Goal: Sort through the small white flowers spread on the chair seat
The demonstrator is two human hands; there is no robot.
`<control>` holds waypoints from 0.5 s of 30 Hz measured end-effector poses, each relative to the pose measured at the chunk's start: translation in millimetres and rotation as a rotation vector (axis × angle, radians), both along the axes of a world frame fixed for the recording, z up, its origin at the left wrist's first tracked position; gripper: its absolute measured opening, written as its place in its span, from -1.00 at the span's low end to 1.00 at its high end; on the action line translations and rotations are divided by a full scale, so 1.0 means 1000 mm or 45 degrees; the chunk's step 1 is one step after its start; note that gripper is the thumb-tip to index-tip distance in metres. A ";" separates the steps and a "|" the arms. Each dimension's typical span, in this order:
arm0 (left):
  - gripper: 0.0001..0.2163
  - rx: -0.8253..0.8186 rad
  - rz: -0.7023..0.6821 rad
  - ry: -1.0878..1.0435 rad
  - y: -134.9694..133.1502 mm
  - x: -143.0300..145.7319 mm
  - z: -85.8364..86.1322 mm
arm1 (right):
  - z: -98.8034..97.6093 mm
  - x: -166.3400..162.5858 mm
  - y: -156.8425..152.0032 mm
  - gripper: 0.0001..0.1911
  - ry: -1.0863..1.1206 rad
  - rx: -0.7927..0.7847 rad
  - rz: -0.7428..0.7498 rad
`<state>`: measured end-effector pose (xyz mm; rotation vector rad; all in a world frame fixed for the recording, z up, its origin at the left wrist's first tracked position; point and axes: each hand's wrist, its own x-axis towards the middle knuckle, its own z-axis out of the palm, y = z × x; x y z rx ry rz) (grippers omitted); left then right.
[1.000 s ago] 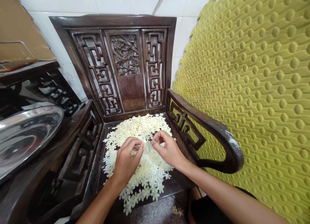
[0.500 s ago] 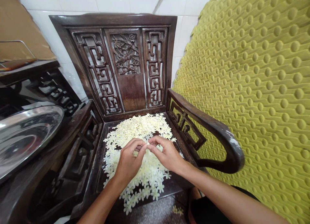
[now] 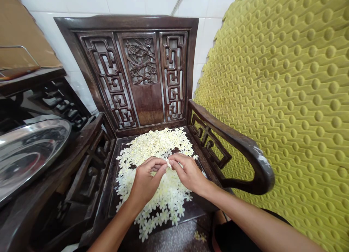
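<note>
Over a heap of small pale flowers (image 3: 152,143) on the seat of a carved dark wooden chair (image 3: 149,110), my two hands meet fingertip to fingertip. Between them is a small white flower (image 3: 168,163), partly covered by the fingers. My left hand (image 3: 148,177) pinches it from the left with thumb and forefinger. From the other side, my right hand (image 3: 188,172) has thumb and forefinger closed on it too. More white, star-shaped flowers (image 3: 163,201) lie spread below my wrists toward the seat's front edge.
The chair's curved right armrest (image 3: 245,150) stands beside my right forearm, with a yellow bumpy foam mat (image 3: 294,99) beyond it. At left, a shiny metal tray (image 3: 32,146) rests near the left armrest. A few flowers (image 3: 200,236) lie low down near the front.
My fingertips have parted slightly, and more of the white flower shows between them. My right hand has shifted a little to the right; the flowers on the seat look the same.
</note>
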<state>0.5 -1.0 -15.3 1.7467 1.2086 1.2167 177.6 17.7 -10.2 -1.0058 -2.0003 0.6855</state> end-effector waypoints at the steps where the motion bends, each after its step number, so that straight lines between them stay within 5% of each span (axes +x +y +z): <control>1: -0.93 0.017 0.004 0.019 0.000 0.000 0.000 | 0.000 0.000 0.000 -0.78 -0.004 0.006 0.000; 15: -0.96 0.151 0.028 0.122 -0.002 0.000 0.001 | -0.001 -0.001 -0.001 -0.78 -0.040 0.023 0.045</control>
